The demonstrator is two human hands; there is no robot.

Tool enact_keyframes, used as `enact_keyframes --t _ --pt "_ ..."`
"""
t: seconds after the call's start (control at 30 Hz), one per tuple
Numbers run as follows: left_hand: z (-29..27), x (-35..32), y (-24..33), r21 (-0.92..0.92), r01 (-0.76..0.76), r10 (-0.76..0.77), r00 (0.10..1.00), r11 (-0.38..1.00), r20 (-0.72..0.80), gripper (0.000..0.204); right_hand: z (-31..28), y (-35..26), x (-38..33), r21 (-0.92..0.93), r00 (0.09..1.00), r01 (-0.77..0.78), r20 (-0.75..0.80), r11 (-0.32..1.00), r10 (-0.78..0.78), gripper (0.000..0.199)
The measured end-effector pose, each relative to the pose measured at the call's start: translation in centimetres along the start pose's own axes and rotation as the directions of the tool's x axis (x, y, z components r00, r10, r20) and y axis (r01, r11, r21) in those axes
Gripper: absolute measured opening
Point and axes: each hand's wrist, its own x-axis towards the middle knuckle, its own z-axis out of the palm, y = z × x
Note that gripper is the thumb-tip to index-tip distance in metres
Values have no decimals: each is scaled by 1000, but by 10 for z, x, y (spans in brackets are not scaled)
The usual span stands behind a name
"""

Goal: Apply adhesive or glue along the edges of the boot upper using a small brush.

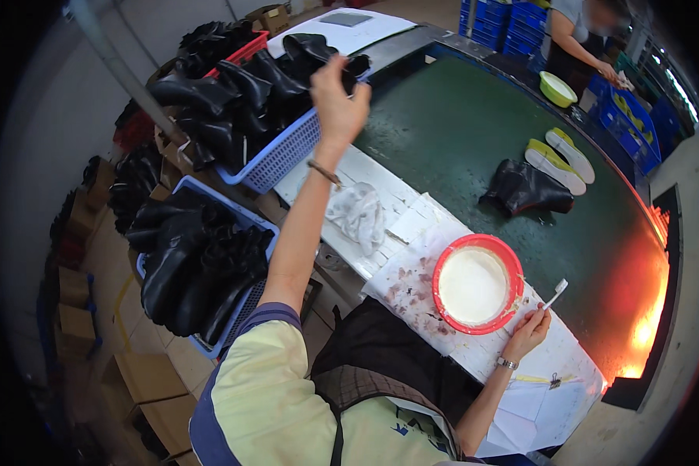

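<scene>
My left hand [338,97] is stretched out to a blue basket [283,155] piled with black boots, and its fingers grip one black boot [318,53] at the top of the pile. My right hand [530,330] rests near the table's front edge and holds a white brush [555,293], bristles up, just right of a red bowl [475,283] filled with white glue. The bowl stands on stained white paper [412,283].
A second blue basket [202,264] of black boots sits at lower left. On the green belt [458,132] lie a black boot [526,189] and two yellow-white soles [559,159]. A white rag [359,216] lies on the table. Another person [586,35] works at far right by a green bowl [558,88].
</scene>
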Motion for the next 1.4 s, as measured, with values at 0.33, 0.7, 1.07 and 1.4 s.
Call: enact_keyframes --t 0.33,0.7,1.07,1.4 --pt "-176 78 -138 524 679 -414 732 514 -541 102 -6 0 -7 -68 1000 30 -2 997 -30 26" --pt "-162 85 -95 429 278 42 798 859 -602 45 -5 -13 -1 -106 996 -83 -31 991 80 27" --pt "-72 -152 10 -12 185 -105 611 983 784 50 28 -126 -22 -729 815 577 543 368 -203 10" --pt "-23 -172 43 164 -16 -127 560 986 819 96 33 -137 -45 -751 793 599 507 279 -338 10"
